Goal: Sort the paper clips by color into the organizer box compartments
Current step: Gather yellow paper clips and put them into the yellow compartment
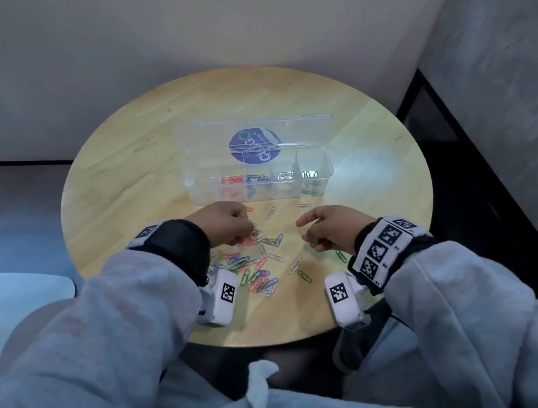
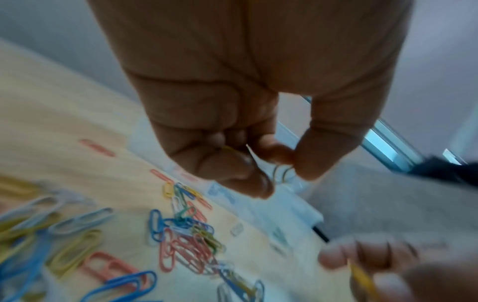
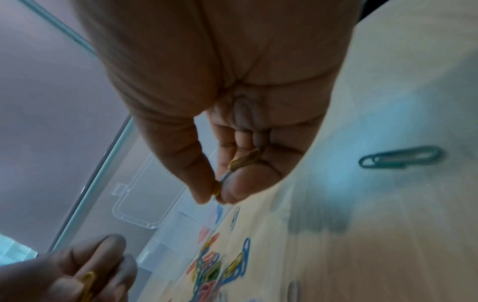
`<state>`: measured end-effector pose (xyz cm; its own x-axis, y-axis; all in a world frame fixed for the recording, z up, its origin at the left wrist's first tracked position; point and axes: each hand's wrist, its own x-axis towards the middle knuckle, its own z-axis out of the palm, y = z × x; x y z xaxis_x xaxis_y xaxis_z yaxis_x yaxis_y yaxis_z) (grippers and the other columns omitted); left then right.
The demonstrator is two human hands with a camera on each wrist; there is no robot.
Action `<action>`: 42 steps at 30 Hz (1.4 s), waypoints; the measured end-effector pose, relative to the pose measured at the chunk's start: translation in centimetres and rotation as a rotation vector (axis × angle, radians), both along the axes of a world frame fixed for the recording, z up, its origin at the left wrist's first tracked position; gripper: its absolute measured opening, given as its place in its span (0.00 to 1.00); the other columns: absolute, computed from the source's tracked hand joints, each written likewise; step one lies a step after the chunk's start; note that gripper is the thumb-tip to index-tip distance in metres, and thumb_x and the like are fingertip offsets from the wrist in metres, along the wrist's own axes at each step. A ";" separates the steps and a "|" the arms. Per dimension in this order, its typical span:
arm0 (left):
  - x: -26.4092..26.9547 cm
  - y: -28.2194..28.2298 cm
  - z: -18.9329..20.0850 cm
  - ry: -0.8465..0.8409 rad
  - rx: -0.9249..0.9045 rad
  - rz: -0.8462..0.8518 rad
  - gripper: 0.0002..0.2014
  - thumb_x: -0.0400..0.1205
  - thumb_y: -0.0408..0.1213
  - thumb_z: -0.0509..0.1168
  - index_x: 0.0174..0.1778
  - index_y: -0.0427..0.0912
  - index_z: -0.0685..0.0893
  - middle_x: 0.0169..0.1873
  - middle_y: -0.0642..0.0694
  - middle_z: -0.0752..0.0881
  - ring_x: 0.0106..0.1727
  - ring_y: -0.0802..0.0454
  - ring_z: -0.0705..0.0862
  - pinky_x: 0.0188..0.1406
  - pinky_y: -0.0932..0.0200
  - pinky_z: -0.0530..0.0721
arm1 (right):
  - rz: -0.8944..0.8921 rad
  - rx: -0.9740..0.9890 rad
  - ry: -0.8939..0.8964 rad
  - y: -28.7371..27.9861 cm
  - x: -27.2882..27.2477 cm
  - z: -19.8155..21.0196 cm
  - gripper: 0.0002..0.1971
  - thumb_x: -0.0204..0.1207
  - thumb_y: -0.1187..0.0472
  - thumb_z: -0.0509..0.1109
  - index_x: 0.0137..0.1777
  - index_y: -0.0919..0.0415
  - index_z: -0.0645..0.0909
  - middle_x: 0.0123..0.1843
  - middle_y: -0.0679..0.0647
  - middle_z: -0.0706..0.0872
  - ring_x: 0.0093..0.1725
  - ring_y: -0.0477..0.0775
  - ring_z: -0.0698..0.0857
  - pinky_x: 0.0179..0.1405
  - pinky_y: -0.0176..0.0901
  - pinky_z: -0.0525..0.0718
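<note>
Head view: our hands, left and right, each pinch yellow clips; the organizer box lies just ahead, long axis crosswise.

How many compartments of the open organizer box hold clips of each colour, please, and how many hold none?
Red clips: 1
Blue clips: 1
White clips: 1
Green clips: 1
Empty compartment: 1
Total: 5 compartments in the organizer box
</note>
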<state>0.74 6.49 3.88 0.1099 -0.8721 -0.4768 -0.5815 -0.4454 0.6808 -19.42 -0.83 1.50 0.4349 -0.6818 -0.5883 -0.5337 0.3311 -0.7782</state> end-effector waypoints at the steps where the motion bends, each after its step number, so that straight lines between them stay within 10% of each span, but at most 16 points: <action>1: 0.3 0.4 0.1 0.138 -0.011 0.106 0.13 0.78 0.25 0.61 0.28 0.41 0.71 0.30 0.41 0.80 0.31 0.48 0.76 0.30 0.63 0.77 | -0.010 0.041 -0.043 0.2 0.2 0.0 0.11 0.76 0.77 0.63 0.42 0.60 0.79 0.32 0.57 0.78 0.27 0.49 0.76 0.25 0.32 0.80; 5: 1.2 1.8 0.0 0.584 -0.048 0.543 0.15 0.80 0.23 0.51 0.27 0.39 0.67 0.27 0.41 0.76 0.15 0.56 0.74 0.12 0.71 0.67 | -0.149 0.193 -0.189 1.3 1.1 0.2 0.13 0.79 0.77 0.55 0.38 0.68 0.78 0.32 0.58 0.73 0.28 0.52 0.75 0.20 0.31 0.80; 12: 3.7 3.2 -0.2 1.046 -0.066 0.819 0.10 0.74 0.27 0.46 0.30 0.44 0.65 0.20 0.47 0.70 0.15 0.56 0.66 0.13 0.73 0.61 | -0.278 0.290 -0.215 1.8 2.3 0.2 0.10 0.80 0.71 0.54 0.39 0.63 0.72 0.31 0.56 0.73 0.26 0.50 0.76 0.18 0.32 0.78; 21: 4.1 3.4 -0.8 0.259 0.106 0.464 0.13 0.82 0.29 0.60 0.32 0.43 0.68 0.25 0.46 0.67 0.23 0.52 0.60 0.19 0.67 0.58 | 0.226 -0.164 0.306 1.4 4.4 0.1 0.11 0.77 0.62 0.68 0.33 0.58 0.73 0.32 0.53 0.75 0.32 0.52 0.75 0.25 0.37 0.73; 29: 5.3 4.6 -1.8 0.601 0.053 0.619 0.12 0.85 0.29 0.59 0.36 0.45 0.75 0.17 0.49 0.74 0.14 0.59 0.71 0.12 0.73 0.69 | 0.504 -0.474 0.588 1.3 6.4 0.9 0.05 0.74 0.59 0.70 0.44 0.58 0.78 0.53 0.57 0.85 0.50 0.54 0.80 0.44 0.40 0.75; 34: 5.1 4.1 -1.9 0.413 0.042 0.572 0.14 0.85 0.24 0.51 0.41 0.45 0.74 0.30 0.47 0.68 0.26 0.54 0.60 0.13 0.70 0.62 | 0.554 -0.566 0.680 0.8 6.7 0.5 0.09 0.71 0.55 0.73 0.43 0.53 0.75 0.55 0.53 0.85 0.56 0.56 0.83 0.47 0.42 0.77; 42: 5.0 3.4 -1.4 -0.012 0.024 0.293 0.09 0.86 0.33 0.55 0.45 0.45 0.79 0.31 0.51 0.73 0.32 0.52 0.72 0.32 0.60 0.68 | 0.643 -0.591 0.735 1.1 7.7 -0.1 0.03 0.76 0.62 0.64 0.42 0.57 0.77 0.42 0.53 0.80 0.43 0.54 0.77 0.35 0.37 0.74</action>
